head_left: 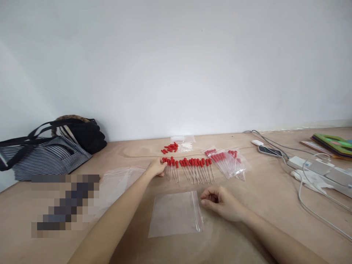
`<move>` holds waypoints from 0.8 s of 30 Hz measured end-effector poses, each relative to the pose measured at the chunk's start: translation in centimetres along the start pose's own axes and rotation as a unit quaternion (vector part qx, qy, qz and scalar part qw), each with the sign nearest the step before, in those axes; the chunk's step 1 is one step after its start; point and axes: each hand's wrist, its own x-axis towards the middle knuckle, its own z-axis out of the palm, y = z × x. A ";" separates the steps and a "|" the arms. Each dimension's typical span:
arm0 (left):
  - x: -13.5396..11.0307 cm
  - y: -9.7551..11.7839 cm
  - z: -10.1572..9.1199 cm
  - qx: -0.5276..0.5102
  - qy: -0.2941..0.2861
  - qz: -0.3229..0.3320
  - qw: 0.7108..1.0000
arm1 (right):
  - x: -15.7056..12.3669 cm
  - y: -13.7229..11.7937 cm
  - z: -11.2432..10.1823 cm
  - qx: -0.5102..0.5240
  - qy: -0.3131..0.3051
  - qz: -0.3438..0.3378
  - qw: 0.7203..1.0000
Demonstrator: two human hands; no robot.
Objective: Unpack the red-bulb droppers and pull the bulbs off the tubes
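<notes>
A row of glass droppers with red rubber bulbs [192,169] lies across the wooden table [264,190]. My left hand [156,168] reaches to the row's left end, its fingertips touching the first droppers. My right hand [220,203] rests on the table with fingers curled loosely, just right of a clear zip bag [174,213] lying flat; it seems to hold nothing. A bagged bunch of droppers [229,162] lies to the right of the row. Loose red bulbs [170,147] sit behind the row beside another small clear bag [184,143].
A striped tote and a black bag [52,148] stand at the back left. More clear bags [115,183] lie left of my arm. At the right are a phone [269,150], a white power strip [321,172] with cables, and coloured books [334,143].
</notes>
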 end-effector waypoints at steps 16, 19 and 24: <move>-12.2 -0.2 0.3 0.093 -0.189 0.279 0.937 | -0.3 -1.2 2.8 0.017 -0.021 0.047 0.999; -11.4 -0.9 -0.3 0.073 -0.167 0.255 0.950 | -0.2 -0.9 2.4 0.037 0.003 0.020 0.999; -7.7 -5.3 -5.4 -0.045 0.049 0.111 0.992 | 0.6 0.6 0.7 0.027 0.090 0.004 0.996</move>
